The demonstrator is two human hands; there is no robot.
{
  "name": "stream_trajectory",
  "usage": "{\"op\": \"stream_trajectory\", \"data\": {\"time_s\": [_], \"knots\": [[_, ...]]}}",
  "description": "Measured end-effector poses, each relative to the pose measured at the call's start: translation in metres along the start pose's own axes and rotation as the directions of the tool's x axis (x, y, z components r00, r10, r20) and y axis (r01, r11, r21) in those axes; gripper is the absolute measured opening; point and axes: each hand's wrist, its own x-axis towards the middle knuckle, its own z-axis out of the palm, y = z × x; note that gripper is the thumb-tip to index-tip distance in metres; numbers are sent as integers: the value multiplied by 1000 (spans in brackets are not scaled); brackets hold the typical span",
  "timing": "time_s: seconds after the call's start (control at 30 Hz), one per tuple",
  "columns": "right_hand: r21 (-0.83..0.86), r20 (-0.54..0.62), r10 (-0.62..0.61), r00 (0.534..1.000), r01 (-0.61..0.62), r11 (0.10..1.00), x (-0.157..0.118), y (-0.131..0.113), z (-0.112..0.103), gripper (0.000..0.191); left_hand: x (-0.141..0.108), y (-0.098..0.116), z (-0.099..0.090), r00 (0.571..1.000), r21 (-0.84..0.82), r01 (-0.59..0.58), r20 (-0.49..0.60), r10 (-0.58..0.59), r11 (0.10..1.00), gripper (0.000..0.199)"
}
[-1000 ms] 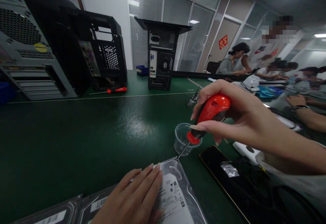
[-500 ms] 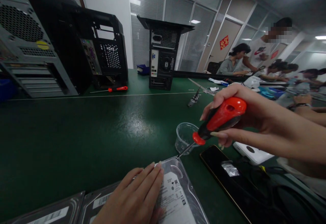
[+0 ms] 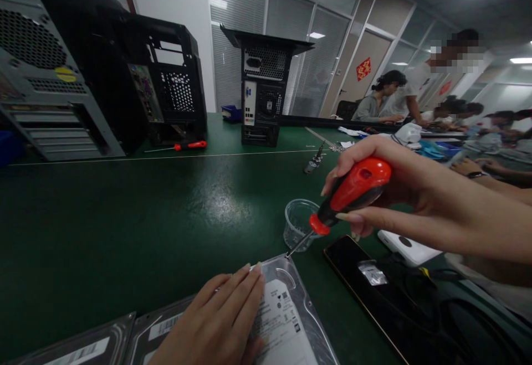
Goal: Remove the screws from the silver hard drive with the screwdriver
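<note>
My right hand (image 3: 386,199) grips a red and black screwdriver (image 3: 353,188), tilted down to the left. Its tip meets the far corner of a silver hard drive (image 3: 305,304) with a white label. Flat across that drive's left side lies my left hand (image 3: 224,315), fingers stretched out, hiding part of the label. Two more drives lie to the left: one partly under my left hand, the other hard drive (image 3: 89,343) at the bottom left. Just behind the screwdriver's shaft stands a clear plastic cup (image 3: 296,224) with small bits at its bottom.
A black phone (image 3: 353,287) and a white device (image 3: 409,247) lie at right beside dark cables. Computer cases (image 3: 260,93) stand along the back, near a second screwdriver (image 3: 190,145). A small metal-tipped tool (image 3: 315,160) lies behind the cup. Other people sit and stand at far right.
The view has shifted slightly. The screwdriver's tip stays at the drive's corner, and my left hand remains flat on the drive. In the background, a standing person has moved a little.
</note>
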Motion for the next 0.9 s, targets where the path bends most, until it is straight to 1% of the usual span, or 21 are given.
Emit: {"op": "stream_trajectory", "data": {"time_s": [0.17,0.33,0.47,0.53,0.63,0.73,0.83,0.9], "knots": [[-21,-13,-5,1000,4,1000,1,-2,1,26,0,1,1,1000,-20,16,23,-15,1000,49],[27,13,24,1000,-25,999,-1,-3,2,26,0,2,1,1000,-31,19,14,-19,999,50],[32,16,92,996,-93,995,0,-4,1,30,3,4,-7,994,41,47,101,-51,998,48],[-19,5,86,996,-86,996,4,-3,0,31,5,6,-11,989,86,49,137,-61,995,46],[-156,-43,49,998,-55,986,16,-4,0,34,6,6,-12,990,108,34,131,-48,994,45],[-338,-111,-16,994,-22,941,29,-5,1,42,5,5,-9,993,98,30,111,-40,995,44],[-497,-96,-91,991,31,867,38,-7,2,42,4,4,-5,999,73,4,54,-8,997,44],[-520,-68,-120,990,67,851,41,-7,1,41,2,3,-3,999,59,7,35,-9,998,44]]}}
